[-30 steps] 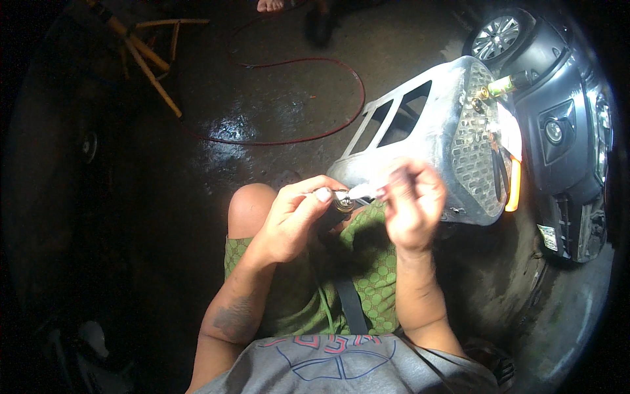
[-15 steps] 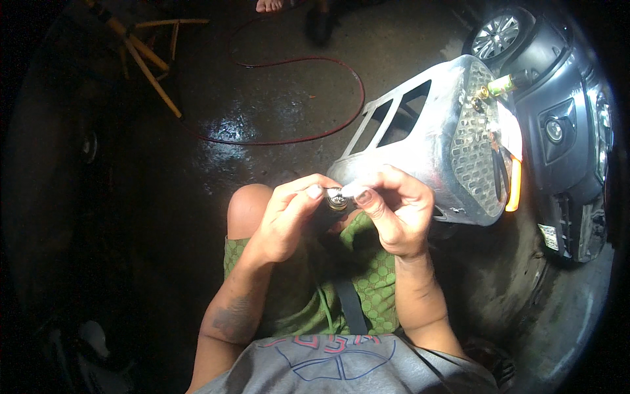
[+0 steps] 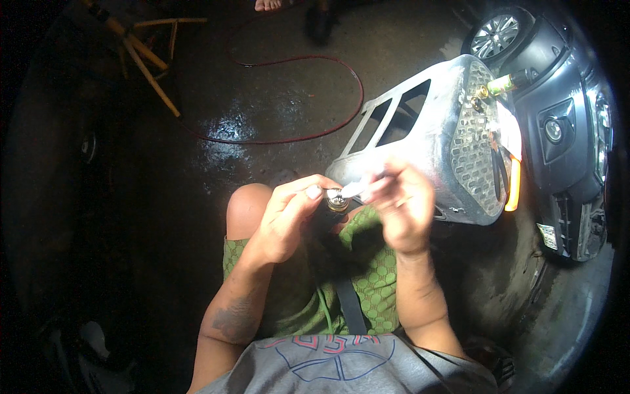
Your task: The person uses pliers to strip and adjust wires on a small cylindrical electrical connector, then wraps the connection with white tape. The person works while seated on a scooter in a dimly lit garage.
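Over my lap, my left hand (image 3: 286,220) pinches a small round metal part (image 3: 338,200), shiny with a brass-coloured rim, between thumb and fingertips. Its lower side lies in shadow, so its exact kind does not show. A small white piece (image 3: 354,189), perhaps cloth or paper, reaches from the fingers of my right hand (image 3: 405,207) to the top of the metal part. My right hand is blurred, its thumb and fingers drawn together around the white piece.
To the right stands an upturned grey plastic stool (image 3: 420,131), with a small green-labelled bottle (image 3: 502,85) and an orange-handled tool (image 3: 514,187) on its patterned top. Beyond it is a dark car front (image 3: 564,125). A red hose (image 3: 282,142) curves over the wet floor near yellow metal stands (image 3: 151,72).
My right hand has shifted and tilted slightly up and away from the metal part, showing more of the white piece. The left hand holds still.
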Demonstrator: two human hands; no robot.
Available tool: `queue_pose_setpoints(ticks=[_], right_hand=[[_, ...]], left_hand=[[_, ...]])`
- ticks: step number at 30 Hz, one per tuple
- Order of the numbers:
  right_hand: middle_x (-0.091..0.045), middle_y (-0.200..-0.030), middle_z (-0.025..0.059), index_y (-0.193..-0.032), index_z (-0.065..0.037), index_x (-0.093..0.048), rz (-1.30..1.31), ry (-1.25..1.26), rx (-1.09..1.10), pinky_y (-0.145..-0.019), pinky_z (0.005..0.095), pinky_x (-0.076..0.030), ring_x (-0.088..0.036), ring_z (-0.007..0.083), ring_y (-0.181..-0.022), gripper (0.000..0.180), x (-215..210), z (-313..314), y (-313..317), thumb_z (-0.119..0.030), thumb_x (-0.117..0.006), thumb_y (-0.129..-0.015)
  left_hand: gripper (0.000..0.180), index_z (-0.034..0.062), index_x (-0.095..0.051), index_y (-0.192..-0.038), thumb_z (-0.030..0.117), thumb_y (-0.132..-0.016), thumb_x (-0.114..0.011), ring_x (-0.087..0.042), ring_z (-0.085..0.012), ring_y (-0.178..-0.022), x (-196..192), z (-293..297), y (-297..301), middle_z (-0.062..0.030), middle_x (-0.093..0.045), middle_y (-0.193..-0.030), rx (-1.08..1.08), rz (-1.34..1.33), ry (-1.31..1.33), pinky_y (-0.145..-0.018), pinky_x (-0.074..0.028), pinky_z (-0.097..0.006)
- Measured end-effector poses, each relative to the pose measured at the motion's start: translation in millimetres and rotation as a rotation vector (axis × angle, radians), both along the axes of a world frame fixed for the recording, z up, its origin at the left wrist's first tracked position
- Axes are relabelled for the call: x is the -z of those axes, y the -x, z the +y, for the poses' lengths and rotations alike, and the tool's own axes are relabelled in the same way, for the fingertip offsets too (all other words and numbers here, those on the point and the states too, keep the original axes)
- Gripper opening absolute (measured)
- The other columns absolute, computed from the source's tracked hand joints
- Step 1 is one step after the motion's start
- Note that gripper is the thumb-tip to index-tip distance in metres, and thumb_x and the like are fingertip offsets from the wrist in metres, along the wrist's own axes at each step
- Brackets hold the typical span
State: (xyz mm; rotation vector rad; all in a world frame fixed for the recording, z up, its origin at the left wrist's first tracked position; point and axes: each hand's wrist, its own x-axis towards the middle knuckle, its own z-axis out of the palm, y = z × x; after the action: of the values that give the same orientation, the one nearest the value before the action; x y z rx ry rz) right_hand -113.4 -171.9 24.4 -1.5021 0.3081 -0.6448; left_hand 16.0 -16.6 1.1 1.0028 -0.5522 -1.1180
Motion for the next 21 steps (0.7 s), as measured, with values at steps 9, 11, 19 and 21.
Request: queue_pose_setpoints(ticks=[9,11,19,21], right_hand=[[-0.065,-0.085,0.0078,-0.094,-0.002,-0.061,-0.041,0.228,-0.012,-0.071,0.0322,-0.049,-0.06,0.0149,-0.077,0.048,4,-5,-6,-0.042,-0.044,-0.116],[-0.065,-0.086,0.0082,-0.098,-0.002,-0.061,-0.092,-0.033,0.068,-0.07,0.0315,-0.049,-0.06,0.0154,-0.076,0.05,4,-8,-7,-0.044,-0.041,-0.116],[-0.073,-0.1,0.0118,-0.118,0.003,-0.068,-0.068,0.33,-0.054,-0.074,0.0274,-0.054,-0.062,0.0107,-0.077,0.023,5,-9,-5,-0.011,-0.075,-0.101],[-0.072,-0.097,0.0112,-0.118,0.004,-0.068,-0.209,-0.131,0.095,-0.069,0.0269,-0.051,-0.06,0.011,-0.072,0.026,5,-8,-5,-0.02,-0.065,-0.109]], left_hand=[[0.052,-0.0071,-0.068,-0.119,0.041,-0.109,-0.049,-0.071,-0.0231,-0.083,1,1,-1,-0.0168,-0.073,-0.097,0.023,0.05,0.033,-0.077,-0.058,-0.038],[0.042,-0.0082,-0.068,-0.119,0.03,-0.112,-0.05,-0.068,-0.0184,-0.089,0,2,-1,-0.014,-0.073,-0.101,0.038,0.165,0.094,-0.082,-0.056,-0.034],[0.048,-0.0077,-0.068,-0.119,0.036,-0.111,-0.049,-0.07,-0.0213,-0.087,1,1,-1,-0.0159,-0.074,-0.1,0.038,0.101,0.055,-0.079,-0.057,-0.036],[0.042,-0.0081,-0.068,-0.117,0.029,-0.112,-0.049,-0.069,-0.0189,-0.089,1,1,-1,-0.015,-0.074,-0.103,0.051,0.161,0.094,-0.081,-0.057,-0.034]])
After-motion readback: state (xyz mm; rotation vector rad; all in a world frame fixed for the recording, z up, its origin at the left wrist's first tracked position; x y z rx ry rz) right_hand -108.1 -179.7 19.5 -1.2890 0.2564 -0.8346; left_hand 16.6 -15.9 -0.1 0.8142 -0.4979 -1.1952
